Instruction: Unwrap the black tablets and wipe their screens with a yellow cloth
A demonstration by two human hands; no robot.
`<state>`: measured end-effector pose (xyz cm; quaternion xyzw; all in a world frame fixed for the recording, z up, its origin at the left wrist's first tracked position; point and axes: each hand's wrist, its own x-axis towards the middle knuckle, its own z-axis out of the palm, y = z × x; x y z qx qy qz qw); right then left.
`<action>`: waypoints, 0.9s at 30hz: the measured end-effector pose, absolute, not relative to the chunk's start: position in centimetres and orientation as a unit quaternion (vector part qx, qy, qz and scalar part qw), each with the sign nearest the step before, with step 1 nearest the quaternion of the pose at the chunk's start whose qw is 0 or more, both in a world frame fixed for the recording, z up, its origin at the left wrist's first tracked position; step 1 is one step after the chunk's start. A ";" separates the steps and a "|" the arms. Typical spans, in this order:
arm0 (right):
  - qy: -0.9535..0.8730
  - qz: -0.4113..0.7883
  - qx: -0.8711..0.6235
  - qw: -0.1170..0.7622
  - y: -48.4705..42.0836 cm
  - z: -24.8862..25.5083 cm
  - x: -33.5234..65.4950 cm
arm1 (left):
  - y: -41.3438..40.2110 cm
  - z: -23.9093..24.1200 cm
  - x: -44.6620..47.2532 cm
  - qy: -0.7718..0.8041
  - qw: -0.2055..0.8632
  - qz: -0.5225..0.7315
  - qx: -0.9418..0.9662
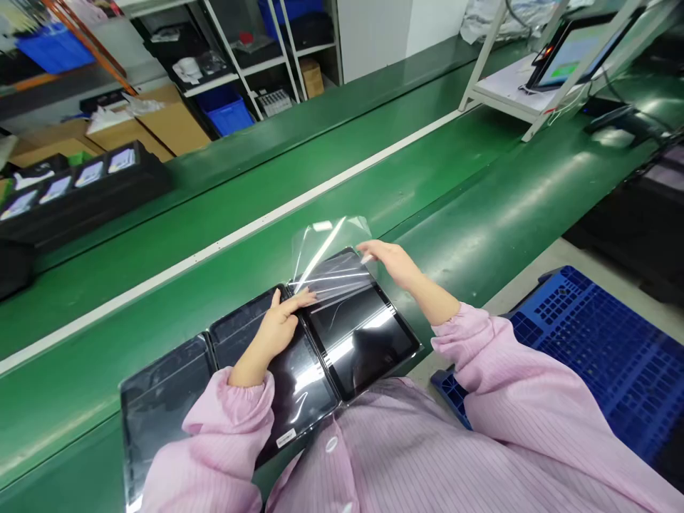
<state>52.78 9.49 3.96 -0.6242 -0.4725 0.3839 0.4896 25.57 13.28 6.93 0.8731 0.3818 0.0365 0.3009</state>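
We sit at a long green belt [160,235] with three dark tablets [363,335] in a row, just under our fingers. Our right hand [392,260] pinches the far edge of a clear film [331,253], lifted off the right tablet and curling up past our fingertips. Our left hand [278,324] lies flat, fingers spread narrow, pressing the film's near corner down. The film is thin, shiny and see-through. If we pull too fast, it could crease or tear.

You have three dark tablets [358,335] side by side on the green bench, one clear film sheet [331,260], one blue pallet [593,356], and two blue bins [227,114].
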 end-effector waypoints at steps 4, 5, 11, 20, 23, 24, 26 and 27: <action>-0.423 0.439 -0.697 0.378 5.6 4.3 53.5 | 7.2 7.2 25.7 0.247 0.248 -0.030 0.936; -0.426 0.434 -0.717 0.340 4.5 4.2 53.4 | 5.3 7.2 25.7 0.200 0.243 -0.035 0.949; -0.474 0.335 -0.792 0.189 -0.2 4.1 50.8 | -0.4 6.7 25.6 0.140 0.252 -0.024 0.957; -0.501 0.234 -0.822 0.133 0.8 4.2 48.2 | 0.3 6.8 24.9 0.114 0.272 -0.012 0.955; -0.496 0.227 -0.828 0.131 1.1 4.4 47.8 | 0.2 6.8 24.8 0.093 0.252 -0.021 0.963; -0.492 0.225 -0.831 0.131 1.3 4.5 47.6 | 0.1 6.8 24.7 0.087 0.248 -0.027 0.965; -0.476 0.219 -0.842 0.129 1.7 4.8 47.1 | 0.1 6.8 24.7 0.076 0.242 -0.034 0.967; -0.467 0.217 -0.847 0.130 1.9 5.0 46.9 | 0.1 6.7 24.7 0.071 0.241 -0.032 0.967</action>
